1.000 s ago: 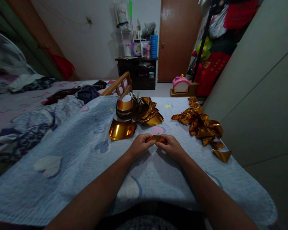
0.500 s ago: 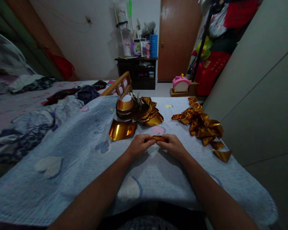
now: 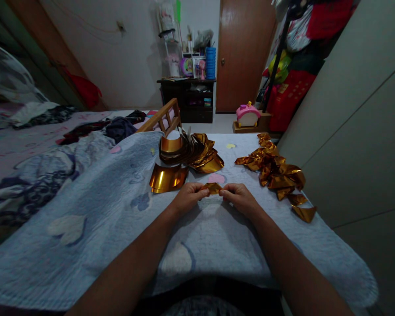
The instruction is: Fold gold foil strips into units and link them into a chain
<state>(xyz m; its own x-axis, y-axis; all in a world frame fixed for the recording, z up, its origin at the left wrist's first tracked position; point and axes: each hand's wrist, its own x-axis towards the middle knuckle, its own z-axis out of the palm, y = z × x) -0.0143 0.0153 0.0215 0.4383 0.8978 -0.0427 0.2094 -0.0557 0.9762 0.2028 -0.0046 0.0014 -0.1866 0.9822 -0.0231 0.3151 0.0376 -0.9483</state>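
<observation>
A small folded piece of gold foil paper (image 3: 212,188) is stretched between my two hands, just above the blanket. My left hand (image 3: 191,195) pinches its left end, thumb in front. The right end is gripped by my right hand (image 3: 236,195) in the same way. Beyond my left hand lie curved gold foil sheets (image 3: 168,179), with a fanned stack of more foil sheets (image 3: 206,158) behind them. To the right of my right hand sits a heap of folded gold foil pieces (image 3: 276,173), some twisted or boat-like in shape.
A light blue blanket (image 3: 213,245) with heart patterns covers the surface under my hands. A wooden rail (image 3: 161,116) rises at its far left corner. A pink toy (image 3: 248,115) stands past the far edge, and a pale cabinet wall (image 3: 358,131) runs along the right.
My hands have moved slightly apart, the thumbs going outward. More of the folded foil's middle now shows between them. The sheets and the heap lie as before.
</observation>
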